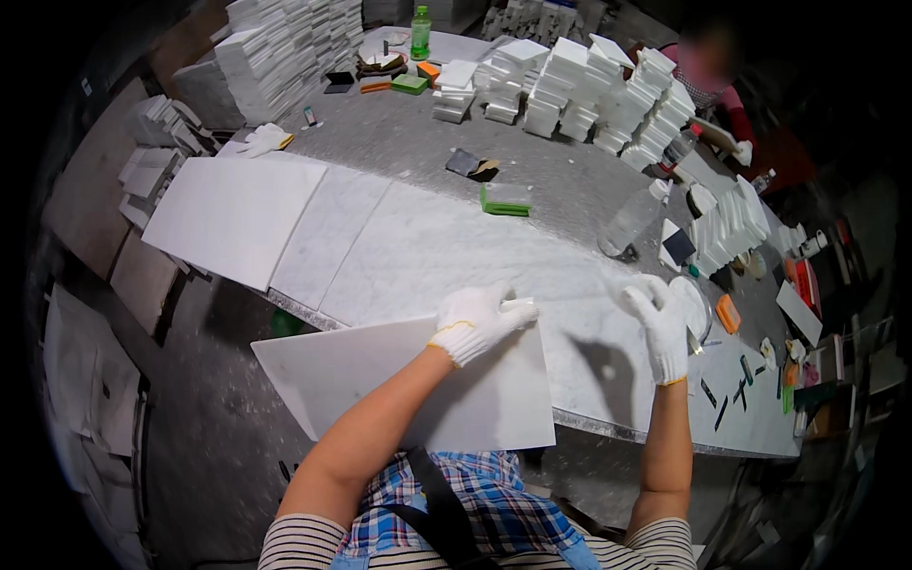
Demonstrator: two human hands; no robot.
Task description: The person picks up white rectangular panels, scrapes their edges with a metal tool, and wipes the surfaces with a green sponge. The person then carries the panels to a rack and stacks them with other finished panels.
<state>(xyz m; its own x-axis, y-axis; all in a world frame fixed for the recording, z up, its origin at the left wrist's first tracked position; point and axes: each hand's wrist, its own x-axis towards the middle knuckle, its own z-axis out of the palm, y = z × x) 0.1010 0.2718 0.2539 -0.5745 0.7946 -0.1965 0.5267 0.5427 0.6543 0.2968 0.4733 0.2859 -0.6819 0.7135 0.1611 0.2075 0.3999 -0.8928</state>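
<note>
Head view: left hand (481, 325) touches the white slab (480, 404), its fingers' grip impossible to tell; right hand (659, 328), at its 3 o'clock, holds fingers apart.

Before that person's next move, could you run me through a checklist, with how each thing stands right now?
1. Both hands covered: ok. The left hand and right hand are gloved in white.
2. Left hand at the white panel: ok. It is at the far right corner.
3. Right hand on the panel too: not ok. It is apart, raised over the pale worktop.
4. Panel wholly over the worktop: not ok. Its near part reaches past the front edge.
5. Clear bottle standing: ok. It looks upright, with a white cap.
6. Panel's underside sound: cannot tell. It is hidden.
</note>
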